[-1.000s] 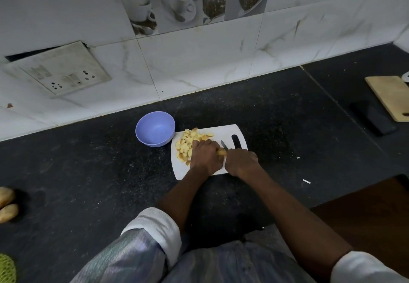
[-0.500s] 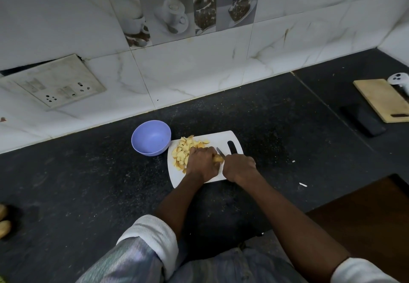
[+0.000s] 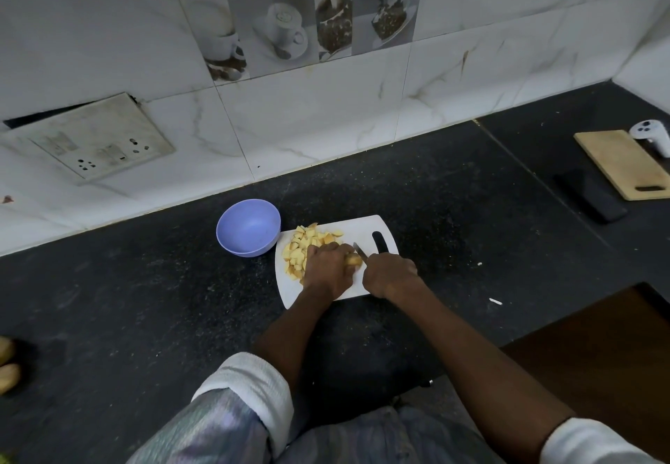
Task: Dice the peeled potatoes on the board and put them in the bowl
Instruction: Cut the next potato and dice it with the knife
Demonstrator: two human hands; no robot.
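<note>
Nothing is seen in the bowl (image 3: 248, 227), just left of the board (image 3: 366, 231). Potato cubes (image 3: 302, 246) are piled on the board. A potato piece (image 3: 353, 260) is gripped by the left hand (image 3: 328, 268). A knife (image 3: 360, 251) is gripped by the right hand (image 3: 389, 275). No writing can be read.

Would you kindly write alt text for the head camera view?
On a white cutting board, the left hand steadies a potato piece while the right hand cuts it with a knife. Diced potato lies beside an empty purple bowl.

Left hand (image 3: 328, 269) curled, pressing down; right hand (image 3: 389, 275) fisted (knuckles up).
</note>
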